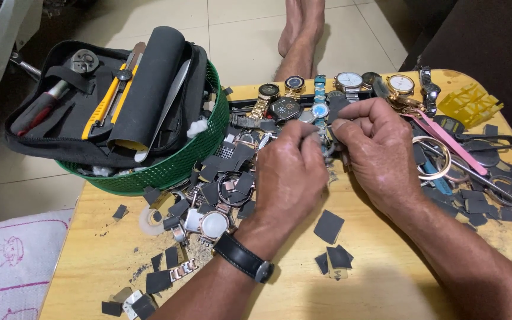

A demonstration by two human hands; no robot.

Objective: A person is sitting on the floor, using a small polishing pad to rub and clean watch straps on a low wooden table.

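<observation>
Dark sandpaper scraps (329,226) lie near the table's (386,284) front edge. Green basket (167,169) with a black tool pouch (60,127) overhangs the left edge. Left hand (288,175) and right hand (380,151), fingers pinched together, clamp a small metal watch part (327,145) mid-table; watches (327,95) line the back edge.

Metal, plastic and wood
Glossy metal watches (349,81) lie on a smooth wooden surface (380,284); the green basket (176,169) is meshed plastic.
</observation>
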